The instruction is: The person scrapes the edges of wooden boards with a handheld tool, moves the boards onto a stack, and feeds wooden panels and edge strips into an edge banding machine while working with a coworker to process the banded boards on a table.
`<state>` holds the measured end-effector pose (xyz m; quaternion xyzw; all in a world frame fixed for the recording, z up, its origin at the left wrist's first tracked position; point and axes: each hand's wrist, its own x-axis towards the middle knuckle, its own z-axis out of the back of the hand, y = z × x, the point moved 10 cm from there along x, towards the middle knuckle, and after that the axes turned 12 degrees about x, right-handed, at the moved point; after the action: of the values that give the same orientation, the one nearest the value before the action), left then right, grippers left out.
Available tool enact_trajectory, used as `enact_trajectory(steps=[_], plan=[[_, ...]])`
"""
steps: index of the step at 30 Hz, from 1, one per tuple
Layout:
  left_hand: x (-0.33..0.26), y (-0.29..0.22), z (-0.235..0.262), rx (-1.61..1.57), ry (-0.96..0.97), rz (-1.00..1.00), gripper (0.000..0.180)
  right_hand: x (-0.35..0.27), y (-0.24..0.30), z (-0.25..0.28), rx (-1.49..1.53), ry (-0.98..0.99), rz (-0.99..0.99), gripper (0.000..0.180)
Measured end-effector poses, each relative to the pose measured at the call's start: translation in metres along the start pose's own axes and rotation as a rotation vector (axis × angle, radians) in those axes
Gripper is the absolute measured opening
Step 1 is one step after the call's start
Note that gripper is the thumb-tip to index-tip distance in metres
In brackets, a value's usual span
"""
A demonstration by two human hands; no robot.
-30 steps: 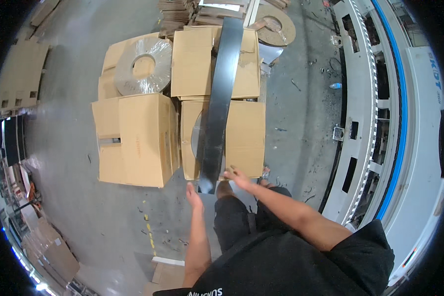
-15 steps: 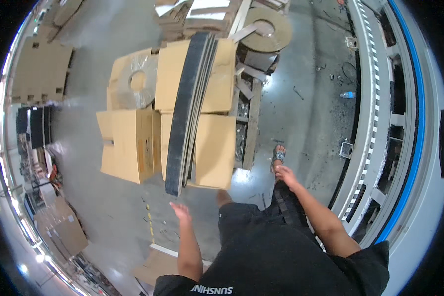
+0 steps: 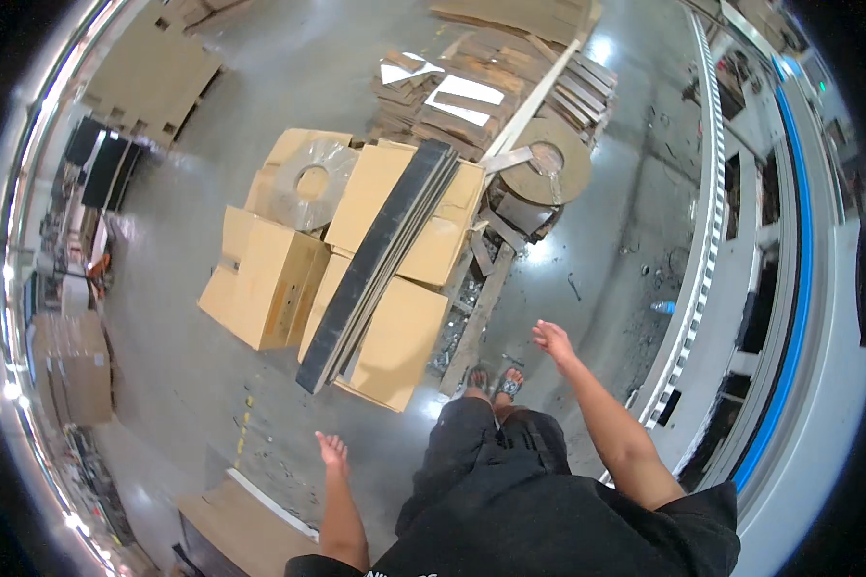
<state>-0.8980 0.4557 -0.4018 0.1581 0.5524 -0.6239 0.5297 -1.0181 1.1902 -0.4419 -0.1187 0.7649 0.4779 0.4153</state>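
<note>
Here, left grip [image 3: 334, 451], right grip [image 3: 552, 340] both spread; dark strips [image 3: 373, 267] across cardboard boxes [image 3: 406, 332], insides hidden.

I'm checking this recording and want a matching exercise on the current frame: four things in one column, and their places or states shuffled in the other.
Things
1. Stack of long dark boards
2. Left hand
3. Plastic bottle
4. Ring-shaped disc

Places or states
A. On the floor, near the long machine on the right
B. Wrapped in clear film
C. Lying across cardboard boxes
D. Open, holding nothing

Right pairs: 1-C, 2-D, 3-A, 4-B
</note>
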Motion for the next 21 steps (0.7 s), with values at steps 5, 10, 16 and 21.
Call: enact_trajectory(steps=[5,10,16,21], plan=[[-0.004,0.025,0.007,-0.009,0.023,0.051,0.113,0.027,0.070,-0.048,-0.244,0.125,0.031,0.056],[0.038,0.019,0.010,-0.091,0.044,0.084,0.119,0.045,0.132,-0.058,-0.347,0.109,0.036,0.061],[0.098,-0.045,-0.001,-0.197,0.099,0.016,0.120,0.109,0.221,-0.056,-0.411,0.038,0.008,0.084],[0.152,-0.081,0.010,-0.386,0.036,0.078,0.118,0.241,0.300,-0.138,-0.566,0.089,0.013,0.082]])
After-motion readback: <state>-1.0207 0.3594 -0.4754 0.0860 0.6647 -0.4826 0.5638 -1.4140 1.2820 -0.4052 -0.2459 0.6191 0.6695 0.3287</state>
